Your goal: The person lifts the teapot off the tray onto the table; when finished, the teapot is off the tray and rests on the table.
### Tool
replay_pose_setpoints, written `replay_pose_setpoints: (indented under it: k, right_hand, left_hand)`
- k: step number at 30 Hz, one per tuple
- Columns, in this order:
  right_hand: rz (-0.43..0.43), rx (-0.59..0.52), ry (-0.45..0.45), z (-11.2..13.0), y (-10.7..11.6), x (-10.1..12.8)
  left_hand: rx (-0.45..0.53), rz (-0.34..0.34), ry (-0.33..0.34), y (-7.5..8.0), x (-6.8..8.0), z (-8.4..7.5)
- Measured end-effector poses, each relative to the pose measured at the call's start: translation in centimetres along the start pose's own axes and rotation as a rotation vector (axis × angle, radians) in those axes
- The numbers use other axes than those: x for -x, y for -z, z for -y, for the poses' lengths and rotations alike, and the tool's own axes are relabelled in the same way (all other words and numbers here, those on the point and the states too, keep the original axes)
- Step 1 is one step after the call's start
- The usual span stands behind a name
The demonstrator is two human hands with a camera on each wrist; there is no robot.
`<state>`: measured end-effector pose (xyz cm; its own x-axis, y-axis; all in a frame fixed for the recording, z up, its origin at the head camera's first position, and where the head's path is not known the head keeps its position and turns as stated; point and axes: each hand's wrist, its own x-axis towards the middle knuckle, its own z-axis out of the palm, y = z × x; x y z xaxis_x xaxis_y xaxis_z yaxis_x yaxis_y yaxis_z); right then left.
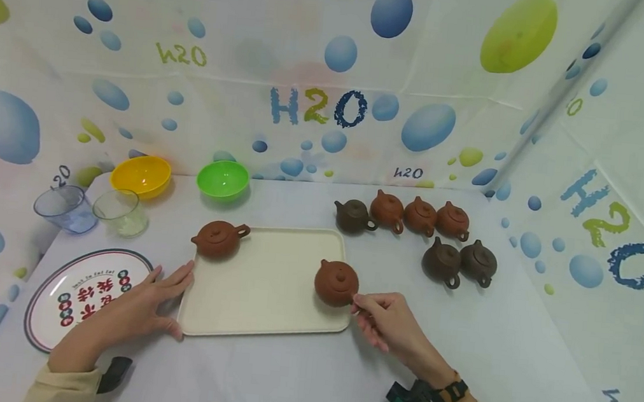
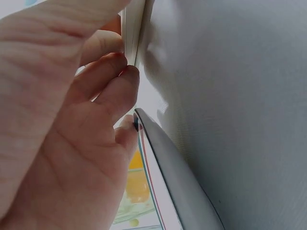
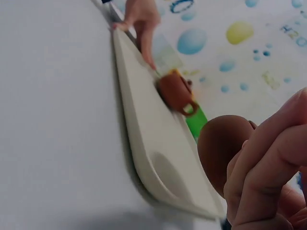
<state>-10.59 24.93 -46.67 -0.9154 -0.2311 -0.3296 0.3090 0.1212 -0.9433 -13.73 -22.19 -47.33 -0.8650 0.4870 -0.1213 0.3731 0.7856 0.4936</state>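
Note:
My right hand (image 1: 394,328) pinches the handle of a reddish-brown clay teapot (image 1: 336,283) between thumb and fingers. That teapot is over the right end of a cream rectangular tray (image 1: 255,310); in the right wrist view its rounded body (image 3: 221,146) shows above the tray (image 3: 144,122), with a shadow below. A second reddish-brown teapot (image 1: 217,241) sits at the tray's far left corner, its handle pointing right. With fingers spread, my left hand (image 1: 143,306) lies along the tray's left edge, thumb at the near corner. In the left wrist view, its fingertips (image 2: 129,79) are against the tray's side.
An oval plate (image 1: 46,292) with red lettering lies under the left forearm. Behind it stand two glasses (image 1: 120,212), a yellow bowl (image 1: 141,175) and a green bowl (image 1: 223,179). Several brown and dark teapots (image 1: 421,216) stand at the back right.

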Motion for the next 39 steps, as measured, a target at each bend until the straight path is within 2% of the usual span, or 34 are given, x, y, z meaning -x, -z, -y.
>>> replay_pose_setpoints:
  k: [4, 8, 12, 20, 27, 33, 39]
  right_hand:
    - [-0.104, -0.010, 0.010, 0.2, 2.6, 0.4]
    - [-0.206, -0.006, 0.016, 0.3, 4.6, -0.2]
    - [-0.254, 0.005, 0.016, 0.0, 5.5, -1.1]
    - [-0.311, -0.043, -0.070, -1.2, 5.5, -2.6]
    - [-0.313, -0.072, -0.092, -1.0, 5.3, -3.0]
    - [-0.303, -0.043, -0.090, -0.7, 5.2, -2.7]
    - [-0.392, -0.027, -0.097, 0.0, 5.0, -1.9]
  left_hand:
    - [0.006, 0.004, 0.011, 0.0, 0.0, -0.1]
    - [0.004, 0.005, 0.016, 0.1, 0.0, -0.2]
    - [0.003, 0.018, 0.030, 0.0, 0.0, -0.3]
    - [-0.007, 0.026, 0.051, 0.1, 0.0, -0.4]
    - [0.008, 0.027, 0.052, 0.2, 0.1, -0.2]
    - [0.007, 0.024, 0.049, 0.2, 0.1, -0.1]
    - [0.005, 0.030, 0.056, 0.3, 0.1, -0.2]
